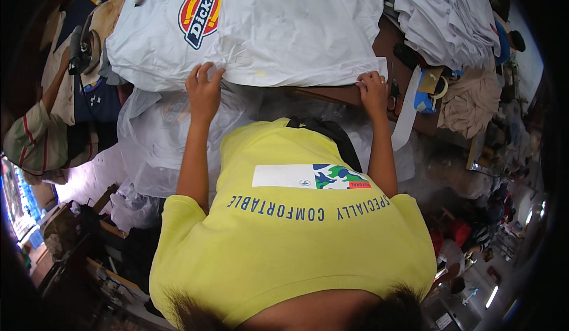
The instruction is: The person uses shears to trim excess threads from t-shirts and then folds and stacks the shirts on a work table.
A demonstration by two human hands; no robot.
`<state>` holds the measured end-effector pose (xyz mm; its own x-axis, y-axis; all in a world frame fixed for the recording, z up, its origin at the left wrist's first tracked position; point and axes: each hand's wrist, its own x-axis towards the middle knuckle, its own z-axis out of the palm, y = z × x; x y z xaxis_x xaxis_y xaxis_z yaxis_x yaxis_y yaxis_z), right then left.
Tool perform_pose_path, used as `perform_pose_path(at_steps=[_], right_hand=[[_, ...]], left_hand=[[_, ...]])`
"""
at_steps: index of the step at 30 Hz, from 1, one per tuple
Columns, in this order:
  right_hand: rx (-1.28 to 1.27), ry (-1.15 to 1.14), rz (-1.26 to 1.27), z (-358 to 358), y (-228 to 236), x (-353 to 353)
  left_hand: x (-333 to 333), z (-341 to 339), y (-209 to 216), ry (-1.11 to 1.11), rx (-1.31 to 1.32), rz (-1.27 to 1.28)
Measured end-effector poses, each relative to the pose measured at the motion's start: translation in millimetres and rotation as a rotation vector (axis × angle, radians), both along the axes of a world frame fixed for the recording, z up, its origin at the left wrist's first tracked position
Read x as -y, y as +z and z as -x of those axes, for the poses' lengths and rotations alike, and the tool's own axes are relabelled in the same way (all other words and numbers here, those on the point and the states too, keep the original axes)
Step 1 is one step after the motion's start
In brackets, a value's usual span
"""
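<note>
At the near edge of the white garment (296, 40), with left hand (204, 89) bent-fingered on the cloth and right hand (373, 91) curled at the corner; pinch or light touch, hard to tell. Draw the edge straight with even tension, smoothing creases across the brown tabletop (384, 45), clear of the scissors (394, 98) to the right.

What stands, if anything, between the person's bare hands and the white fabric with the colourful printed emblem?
Nothing visible: the left hand and the right hand touch the near edge of the white printed fabric. The heaped white cloth lies farther right, out of their way.
</note>
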<state>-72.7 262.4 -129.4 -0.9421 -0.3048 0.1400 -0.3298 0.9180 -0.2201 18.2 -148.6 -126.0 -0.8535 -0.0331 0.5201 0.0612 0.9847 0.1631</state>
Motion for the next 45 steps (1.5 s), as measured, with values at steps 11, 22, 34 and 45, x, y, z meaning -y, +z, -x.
perform_pose_path(at_steps=[11, 22, 34, 45], right_hand=[[-0.007, -0.196, 0.467, 100, 20, -24], [-0.031, 0.193, 0.497, 105, 17, 117], [0.124, -0.184, 0.351, 130, -28, 102], [-0.047, -0.218, 0.379, 88, 44, 40]], left_hand=[[59, 114, 46, 0.172, 0.219, -0.637], [68, 158, 22, -0.340, 0.148, -0.408], [54, 180, 30, -0.456, 0.582, -0.024], [39, 142, 45, -0.714, 0.593, 0.100]])
